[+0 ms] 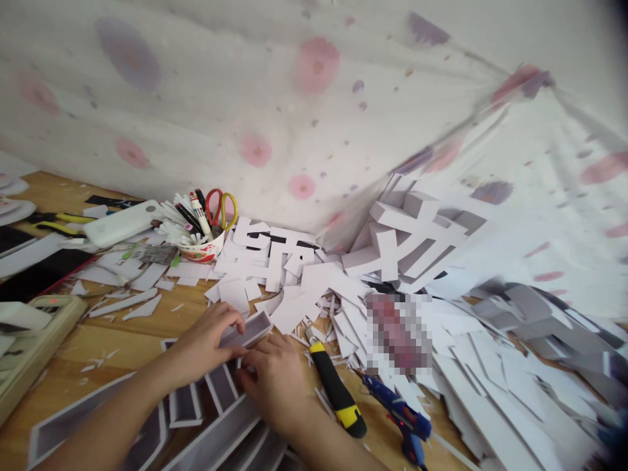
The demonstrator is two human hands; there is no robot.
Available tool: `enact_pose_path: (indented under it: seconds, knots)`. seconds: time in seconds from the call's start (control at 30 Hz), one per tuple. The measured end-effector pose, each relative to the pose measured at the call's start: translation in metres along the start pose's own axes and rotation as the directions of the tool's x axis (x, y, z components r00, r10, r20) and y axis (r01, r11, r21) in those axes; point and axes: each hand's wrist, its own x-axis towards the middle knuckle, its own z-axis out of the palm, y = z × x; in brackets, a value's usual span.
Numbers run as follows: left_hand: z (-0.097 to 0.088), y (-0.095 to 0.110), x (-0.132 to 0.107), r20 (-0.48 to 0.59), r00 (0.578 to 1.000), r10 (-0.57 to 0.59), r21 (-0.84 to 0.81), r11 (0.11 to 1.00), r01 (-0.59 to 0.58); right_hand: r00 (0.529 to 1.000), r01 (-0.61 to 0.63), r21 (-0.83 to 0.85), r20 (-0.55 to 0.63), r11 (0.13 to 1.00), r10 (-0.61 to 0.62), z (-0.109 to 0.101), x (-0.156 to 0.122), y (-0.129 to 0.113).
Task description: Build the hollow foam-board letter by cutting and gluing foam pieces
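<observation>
A hollow white foam-board character [216, 435] with thin upright walls lies on the table in front of me, its open side up. My left hand [216, 337] is at its top end, thumb and fingers curled and closed on a wall of the small box-like part. Close beside it, my right hand [277, 379] rests on the same character, fingers bent and pressed against its wall. The fingertips of the right hand are partly hidden. Just right of that hand lies a black-and-yellow utility knife [336, 389], and beyond it a blue glue gun [400, 412].
White board scraps [314, 281] cover the back and right. A finished-looking white character [412, 235] leans against the floral curtain [206, 98]. A cup [201, 250] holds pens and scissors [220, 208]. A power strip [42, 347] and white glue bottle-like object [120, 222] are at left.
</observation>
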Motion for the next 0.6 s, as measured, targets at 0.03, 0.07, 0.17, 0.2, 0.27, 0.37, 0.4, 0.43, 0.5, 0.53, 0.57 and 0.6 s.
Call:
enact_pose_path:
  seconds: [0.03,0.07,0.17,0.2,0.27,0.37,0.4,0.43,0.5,0.53,0.57,0.6]
  knots:
    - [0.0001,0.0001,0.0001,0.003,1.0,-0.004,-0.004,1.0,0.004,1.0,0.002,-0.008,-0.003,1.0,-0.002,0.0004,-0.0002,-0.0002]
    - [0.0001,0.0003,0.0001,0.006,1.0,-0.008,-0.008,1.0,0.008,1.0,0.003,-0.02,-0.007,1.0,-0.003,0.0007,-0.0005,-0.0004]
    - [0.0002,0.001,0.0001,0.01,1.0,-0.01,-0.021,1.0,0.01,1.0,0.01,-0.049,-0.016,0.999,-0.01,0.0009,-0.0013,-0.0018]
    - [0.0003,0.0011,0.0001,0.014,1.0,-0.008,-0.024,1.0,0.009,1.0,0.011,-0.057,-0.017,0.998,-0.012,0.0007,-0.0015,-0.0023]
    - [0.0006,0.001,0.0001,0.022,1.0,-0.01,-0.026,1.0,0.01,1.0,0.018,-0.067,-0.021,0.998,-0.019,0.0003,-0.0016,-0.0033]
    - [0.001,0.0008,0.0002,0.032,0.999,-0.026,-0.027,0.999,0.027,0.999,0.033,-0.067,-0.018,0.997,-0.034,0.0,-0.0014,-0.0039]
    - [0.001,0.0008,0.0003,0.034,0.999,-0.028,-0.028,0.999,0.029,0.999,0.037,-0.064,-0.016,0.997,-0.038,0.0001,-0.0014,-0.004]
    - [0.0009,0.0008,0.0003,0.034,0.999,-0.026,-0.029,0.999,0.027,0.999,0.039,-0.063,-0.016,0.997,-0.04,0.0002,-0.0014,-0.004]
    - [0.0005,0.0011,0.0004,0.038,0.999,-0.017,-0.033,0.999,0.018,0.999,0.038,-0.062,-0.021,0.997,-0.039,0.0005,-0.0014,-0.004]
    - [0.0003,0.0013,0.0004,0.04,0.999,-0.016,-0.034,0.999,0.017,0.999,0.038,-0.063,-0.023,0.997,-0.04,0.0006,-0.0014,-0.004]
    - [0.0001,0.0015,0.0005,0.041,0.999,-0.017,-0.034,0.999,0.018,0.999,0.04,-0.065,-0.023,0.997,-0.041,0.0007,-0.0014,-0.0041]
    - [0.0001,0.0016,0.0005,0.041,0.999,-0.018,-0.034,0.999,0.02,0.999,0.044,-0.067,-0.021,0.997,-0.045,0.0007,-0.0013,-0.0042]
